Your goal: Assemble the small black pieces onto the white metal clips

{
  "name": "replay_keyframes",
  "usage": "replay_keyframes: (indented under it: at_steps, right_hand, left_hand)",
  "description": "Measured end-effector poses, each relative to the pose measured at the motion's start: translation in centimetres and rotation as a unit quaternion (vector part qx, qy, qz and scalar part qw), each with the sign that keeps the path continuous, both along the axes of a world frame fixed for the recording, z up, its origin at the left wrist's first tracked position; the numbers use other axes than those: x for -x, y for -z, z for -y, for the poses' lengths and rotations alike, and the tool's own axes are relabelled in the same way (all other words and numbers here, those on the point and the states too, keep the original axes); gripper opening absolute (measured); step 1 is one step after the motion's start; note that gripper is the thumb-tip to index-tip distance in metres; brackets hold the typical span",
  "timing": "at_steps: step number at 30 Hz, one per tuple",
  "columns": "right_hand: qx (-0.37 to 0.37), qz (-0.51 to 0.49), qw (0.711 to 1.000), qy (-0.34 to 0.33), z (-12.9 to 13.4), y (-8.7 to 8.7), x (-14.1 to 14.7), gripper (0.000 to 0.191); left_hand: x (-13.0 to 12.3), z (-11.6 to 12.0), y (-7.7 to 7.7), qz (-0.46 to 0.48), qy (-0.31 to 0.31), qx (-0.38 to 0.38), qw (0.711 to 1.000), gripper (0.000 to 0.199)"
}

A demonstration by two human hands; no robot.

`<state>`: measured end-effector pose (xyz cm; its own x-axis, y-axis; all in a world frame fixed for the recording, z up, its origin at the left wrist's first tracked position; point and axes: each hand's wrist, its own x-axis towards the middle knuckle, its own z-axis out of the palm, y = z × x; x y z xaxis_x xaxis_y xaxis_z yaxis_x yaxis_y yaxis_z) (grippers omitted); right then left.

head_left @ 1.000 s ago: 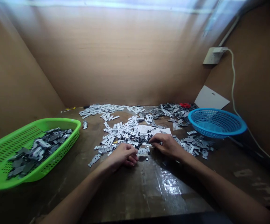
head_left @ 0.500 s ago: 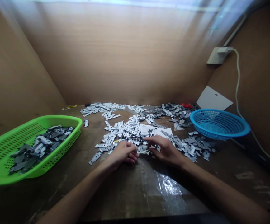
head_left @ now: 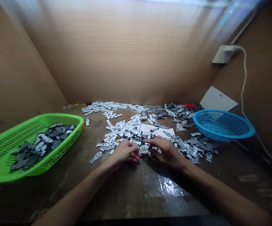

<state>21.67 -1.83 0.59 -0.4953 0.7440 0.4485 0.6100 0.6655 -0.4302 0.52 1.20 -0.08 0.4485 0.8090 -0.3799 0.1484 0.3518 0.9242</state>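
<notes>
My left hand [head_left: 126, 152] is closed in a pinch at the near edge of the pile; what its fingertips hold, if anything, is hidden. Just to its right is my right hand [head_left: 165, 151], index finger stretched out and thumb apart from it, with a gap between them and no part I can make out there. Small black pieces [head_left: 152, 131] are scattered beyond the fingers, partly on a white paper sheet [head_left: 171, 131]. Flat silver-white slotted parts [head_left: 124, 128] are heaped behind my left hand. Grey parts [head_left: 194, 147] lie to the right of my right hand.
A green basket [head_left: 44, 116] on the left holds grey and silver parts. At right stands a blue basket [head_left: 222, 136]. More white parts [head_left: 105, 107] and dark grey parts [head_left: 178, 111] line the back, near a red item [head_left: 189, 106]. A cable [head_left: 244, 81] hangs at right.
The view has shifted slightly. Both hands keep nearly the same place and pose, with the right fingers moved only a little. The parts and baskets lie as before.
</notes>
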Motion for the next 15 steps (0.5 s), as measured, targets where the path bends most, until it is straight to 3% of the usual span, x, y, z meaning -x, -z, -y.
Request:
replay_keyframes:
  at_steps: [7, 15]
  right_hand:
    - [0.007, -0.005, 1.000, -0.011, 0.0, -0.5, -0.2, 0.040]
    - [-0.010, -0.037, 0.999, 0.027, -0.4, -1.0, -0.7, 0.025]
  left_hand:
    - [0.0, 0.0, -0.1, -0.003, -0.007, -0.003, 1.000, 0.025]
    - [0.2, -0.1, -0.1, 0.003, -0.009, -0.001, 1.000, 0.027]
